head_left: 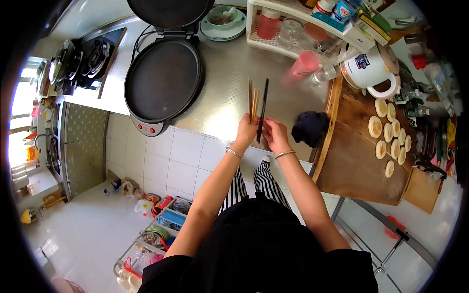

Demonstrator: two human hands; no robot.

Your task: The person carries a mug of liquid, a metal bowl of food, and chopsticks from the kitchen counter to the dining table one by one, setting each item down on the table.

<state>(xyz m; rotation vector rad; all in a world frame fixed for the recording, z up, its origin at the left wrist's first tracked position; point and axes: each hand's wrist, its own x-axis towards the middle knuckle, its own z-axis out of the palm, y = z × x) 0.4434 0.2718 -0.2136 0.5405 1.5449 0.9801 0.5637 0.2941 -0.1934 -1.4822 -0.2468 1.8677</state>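
Observation:
Just over the counter's front edge, my left hand (247,129) is closed around a small bundle of chopsticks (253,101), light and brown, their upper ends fanned upward. Beside it my right hand (276,135) pinches dark chopsticks (264,102), which stand nearly parallel to the bundle. The two hands are close together, fingers almost touching. To the left lies an open round electric griddle (163,80) with a bare black plate and its lid tilted back. A crumpled dark cloth (310,128) sits right of my right hand.
On the right, a wooden board (359,158) carries several round flat dough cakes (375,127). Behind it stands a white kettle (369,68). A pink cup (307,63) and glass jar (323,74) are near a white rack (276,44). A bowl (224,17) rests on plates at the back.

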